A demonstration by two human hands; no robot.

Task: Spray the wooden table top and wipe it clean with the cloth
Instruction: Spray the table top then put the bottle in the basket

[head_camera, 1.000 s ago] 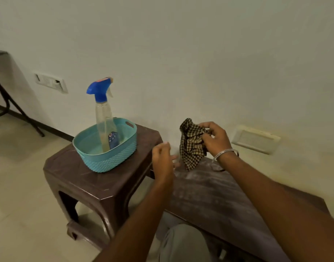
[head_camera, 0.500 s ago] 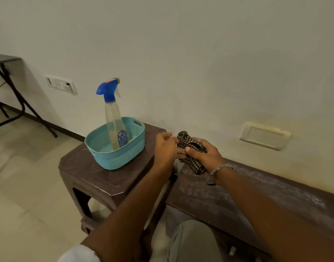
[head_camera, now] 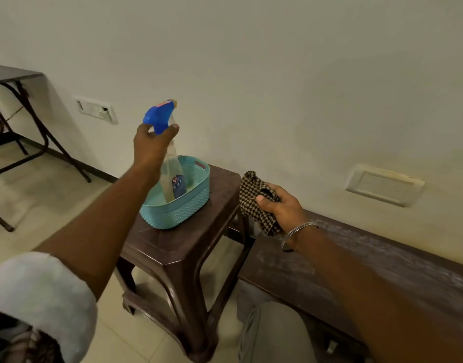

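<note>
your left hand (head_camera: 153, 150) curls round the neck of a clear spray bottle (head_camera: 159, 115) with a blue trigger head, which stands in a teal basket (head_camera: 178, 213) on a brown stool (head_camera: 183, 247). your right hand (head_camera: 285, 208) grips a bunched checked cloth (head_camera: 251, 197) over the left end of the dusty wooden table top (head_camera: 330, 271), just beside the stool.

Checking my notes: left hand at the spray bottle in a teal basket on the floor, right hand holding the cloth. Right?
No: the head view shows the teal basket on the brown stool, not the floor. Left hand at the spray bottle, right hand holding the cloth.
</note>
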